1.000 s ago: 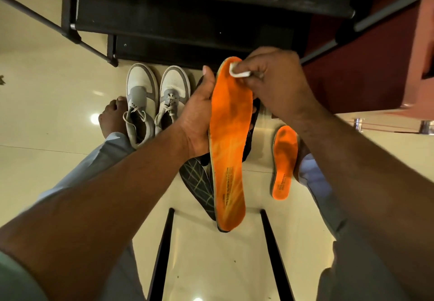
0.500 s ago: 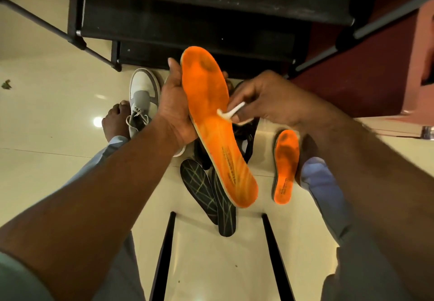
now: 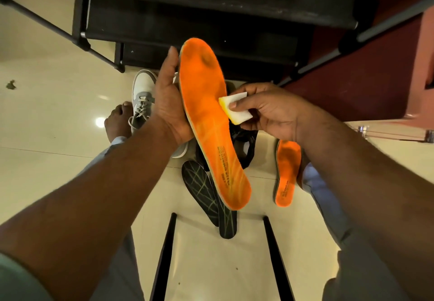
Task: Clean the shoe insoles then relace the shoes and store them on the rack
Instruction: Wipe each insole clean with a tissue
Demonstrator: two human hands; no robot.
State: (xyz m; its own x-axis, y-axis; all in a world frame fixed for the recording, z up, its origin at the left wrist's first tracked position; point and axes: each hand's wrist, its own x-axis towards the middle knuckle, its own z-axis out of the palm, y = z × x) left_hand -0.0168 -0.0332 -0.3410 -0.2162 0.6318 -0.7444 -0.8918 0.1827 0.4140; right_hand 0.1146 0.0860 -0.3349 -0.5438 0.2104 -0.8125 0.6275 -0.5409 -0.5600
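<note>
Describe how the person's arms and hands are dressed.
Both forearms are bare down to the left hand and right hand: no gloves, watch or rings visible. A pale greenish sleeve edge shows at the left arm's upper end.

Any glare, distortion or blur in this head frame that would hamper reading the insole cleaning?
Head view: warm, dim light; glare spot on the floor; wide-angle bending of the rack bars; held orange insole, sponge and both hands sharp; insole print too small to read.
</note>
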